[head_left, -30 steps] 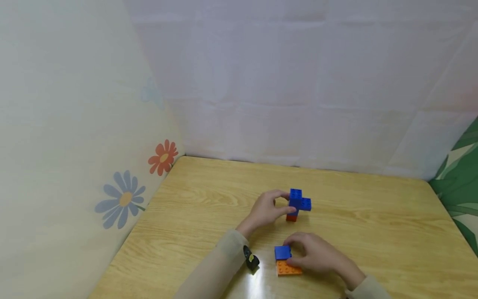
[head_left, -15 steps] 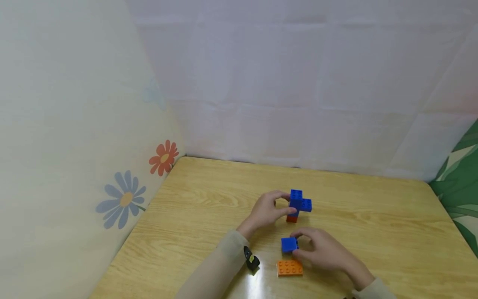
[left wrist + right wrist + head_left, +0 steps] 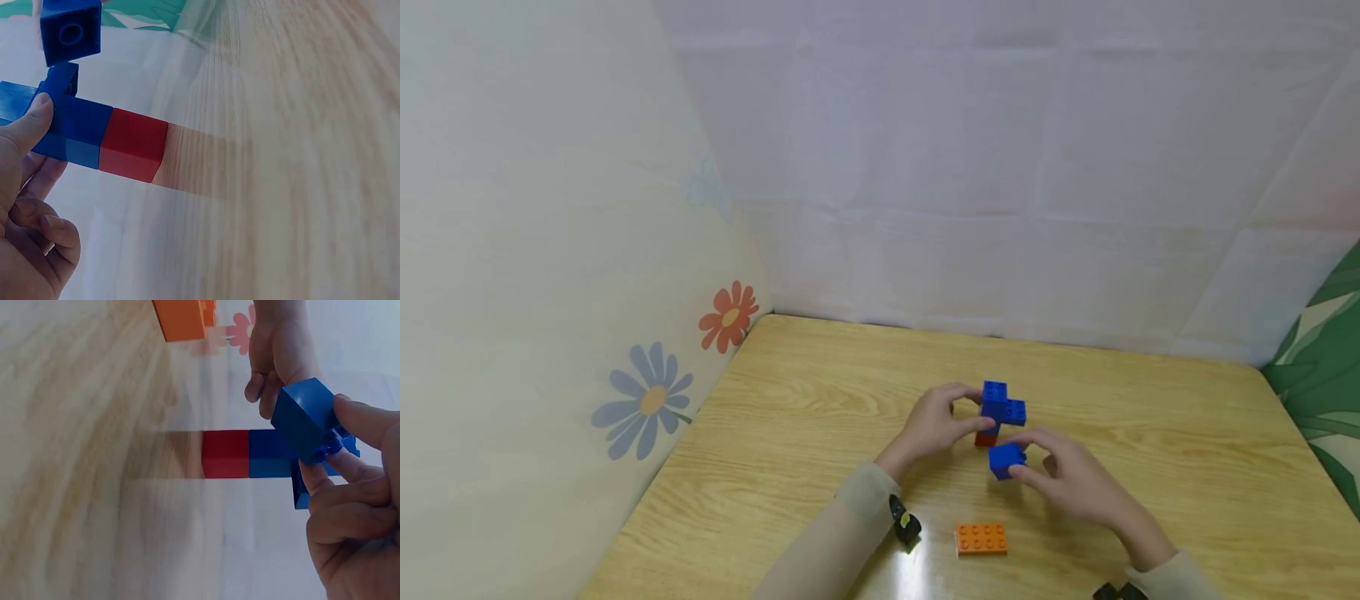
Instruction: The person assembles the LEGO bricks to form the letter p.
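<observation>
A tower of toy building bricks stands upright on the table, with a red brick (image 3: 986, 439) at its foot and blue bricks (image 3: 75, 128) above. Another blue brick (image 3: 1016, 412) juts out from its right side. My left hand (image 3: 934, 419) holds the tower's blue part between thumb and fingers. My right hand (image 3: 1075, 483) pinches a loose blue brick (image 3: 1004, 461) just in front of the tower, off the table. This brick is tipped sideways: its studs face my right palm, and its hollow underside shows in the left wrist view.
An orange brick (image 3: 982, 538) with several studs lies flat on the wooden table (image 3: 850, 358), nearer to me. A flower-patterned wall (image 3: 550, 250) borders the left side, and a pale cloth (image 3: 962, 167) hangs behind the table.
My right hand has lifted the blue brick from beside the orange brick and carried it forward and right, tilting it near the tower. My left hand keeps its grip in place.
</observation>
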Motion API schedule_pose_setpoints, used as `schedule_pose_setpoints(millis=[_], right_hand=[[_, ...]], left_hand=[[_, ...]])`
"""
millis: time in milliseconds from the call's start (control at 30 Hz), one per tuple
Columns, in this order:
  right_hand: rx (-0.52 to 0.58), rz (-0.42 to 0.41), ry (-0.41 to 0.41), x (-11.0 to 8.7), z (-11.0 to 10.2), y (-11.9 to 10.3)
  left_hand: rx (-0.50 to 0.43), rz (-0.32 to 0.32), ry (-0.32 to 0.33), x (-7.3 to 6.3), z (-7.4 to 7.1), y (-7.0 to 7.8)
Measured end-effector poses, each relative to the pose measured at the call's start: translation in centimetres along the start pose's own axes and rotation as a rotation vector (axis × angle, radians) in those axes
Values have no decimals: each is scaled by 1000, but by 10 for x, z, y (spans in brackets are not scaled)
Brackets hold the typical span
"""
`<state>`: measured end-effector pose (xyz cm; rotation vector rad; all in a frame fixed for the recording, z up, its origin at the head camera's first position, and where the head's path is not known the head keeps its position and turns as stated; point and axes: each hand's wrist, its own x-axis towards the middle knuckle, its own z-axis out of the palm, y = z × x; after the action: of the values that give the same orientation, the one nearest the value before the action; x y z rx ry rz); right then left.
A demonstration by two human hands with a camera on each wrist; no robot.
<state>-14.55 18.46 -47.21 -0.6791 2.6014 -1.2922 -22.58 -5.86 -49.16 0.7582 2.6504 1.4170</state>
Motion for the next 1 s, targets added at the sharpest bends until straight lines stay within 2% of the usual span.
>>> schedule_pose_setpoints(millis=[233,567,1000], right_hand=[[-34,8,65,2,-14,0],[-49,-74,186,10,-30,-1],[-114,-103,227,23,-43,0]], left_hand=[[13,5,5,0,0,0],[-3,4,-4,1,1,-1],[-5,-17,-5,0,0,-1]])
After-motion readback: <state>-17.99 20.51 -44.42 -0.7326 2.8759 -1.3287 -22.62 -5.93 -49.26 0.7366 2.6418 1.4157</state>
